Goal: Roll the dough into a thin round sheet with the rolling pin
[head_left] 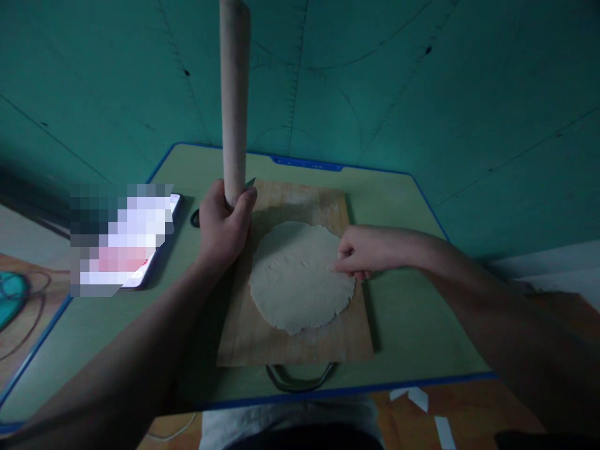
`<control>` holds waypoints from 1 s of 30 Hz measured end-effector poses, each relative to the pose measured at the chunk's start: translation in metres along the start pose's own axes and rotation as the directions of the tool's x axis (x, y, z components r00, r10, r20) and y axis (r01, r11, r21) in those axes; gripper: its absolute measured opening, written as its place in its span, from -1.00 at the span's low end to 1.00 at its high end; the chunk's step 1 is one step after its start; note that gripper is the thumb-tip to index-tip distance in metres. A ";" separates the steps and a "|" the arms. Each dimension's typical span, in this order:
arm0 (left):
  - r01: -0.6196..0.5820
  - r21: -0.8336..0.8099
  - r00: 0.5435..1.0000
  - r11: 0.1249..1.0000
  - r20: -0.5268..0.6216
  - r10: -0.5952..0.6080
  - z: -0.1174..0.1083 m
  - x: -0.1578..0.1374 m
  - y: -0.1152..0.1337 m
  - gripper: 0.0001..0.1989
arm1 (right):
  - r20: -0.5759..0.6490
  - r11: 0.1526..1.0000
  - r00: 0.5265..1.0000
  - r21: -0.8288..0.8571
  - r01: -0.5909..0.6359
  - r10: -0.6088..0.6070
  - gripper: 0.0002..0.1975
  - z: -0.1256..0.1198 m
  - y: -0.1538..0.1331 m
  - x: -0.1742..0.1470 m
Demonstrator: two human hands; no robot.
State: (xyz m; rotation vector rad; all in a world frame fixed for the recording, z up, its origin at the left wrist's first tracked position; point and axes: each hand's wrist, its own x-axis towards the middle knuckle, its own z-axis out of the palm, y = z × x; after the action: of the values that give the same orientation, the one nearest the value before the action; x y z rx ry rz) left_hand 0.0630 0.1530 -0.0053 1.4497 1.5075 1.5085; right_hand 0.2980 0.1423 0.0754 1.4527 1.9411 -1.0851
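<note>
My left hand [225, 222] is closed round the lower end of a pale wooden rolling pin [235, 100], which it holds upright above the far left part of the cutting board. A flat, roughly round sheet of dough [300, 281] with a ragged edge lies on the wooden cutting board [253, 350]. On the dough's right edge, my right hand [359, 250] has its fingers pinched together, with thumb and forefinger on the dough. A small pointed tip [250, 183] shows behind my left thumb; the rest of that object is hidden.
The board rests on a green table [412, 325] with a blue rim. A phone [140, 244], partly blurred out, stands at the left. Near my left wrist is a dark ring [195, 217]. A dark handle [300, 386] sticks out at the board's near end. Behind rises a green wall [356, 81].
</note>
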 end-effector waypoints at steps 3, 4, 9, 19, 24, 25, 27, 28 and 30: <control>-0.018 0.061 0.999 0.998 -0.043 0.021 0.000 0.000 0.001 -0.73 | 0.027 0.995 0.999 0.095 -0.019 0.017 -0.73 0.002 0.007 0.001; -0.021 0.069 0.999 0.997 -0.045 0.024 0.000 0.000 0.001 -0.73 | 0.033 0.995 0.999 0.098 -0.030 0.027 -0.73 0.002 0.006 0.002; -0.005 0.085 0.999 0.996 -0.046 0.009 0.000 0.000 0.004 -0.71 | 0.051 0.998 0.996 0.011 -0.067 0.067 -0.73 -0.002 -0.009 0.000; 0.000 0.081 0.999 0.997 -0.038 0.003 0.000 0.000 0.004 -0.72 | 0.114 0.993 0.989 0.059 -0.102 0.094 -0.67 -0.007 0.002 0.001; 0.007 0.099 0.999 0.995 -0.040 -0.003 0.000 0.000 0.004 -0.72 | 0.132 0.988 0.981 -0.073 -0.135 0.144 -0.69 -0.011 -0.020 0.004; 0.010 0.108 0.999 0.994 -0.042 -0.005 0.000 0.000 0.004 -0.72 | 0.140 0.986 0.979 -0.097 -0.136 0.149 -0.69 -0.012 -0.022 0.005; 0.010 0.126 0.999 0.992 -0.041 -0.005 0.000 0.000 0.004 -0.73 | 0.151 0.984 0.978 -0.127 -0.125 0.144 -0.69 -0.015 -0.023 0.008; 0.009 0.133 0.999 0.991 -0.040 -0.004 0.000 0.000 0.004 -0.73 | 0.161 0.986 0.978 -0.120 -0.113 0.131 -0.70 -0.016 -0.022 0.010; 0.006 0.137 0.999 0.991 -0.039 -0.001 0.000 0.000 0.004 -0.73 | 0.196 0.994 0.975 -0.071 -0.089 0.101 -0.70 -0.019 -0.016 0.014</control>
State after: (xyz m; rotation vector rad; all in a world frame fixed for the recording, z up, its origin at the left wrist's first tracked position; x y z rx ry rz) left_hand 0.0643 0.1521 -0.0019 1.5021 1.6648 1.4635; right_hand 0.2798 0.1634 0.0804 1.3351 1.7322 -1.0745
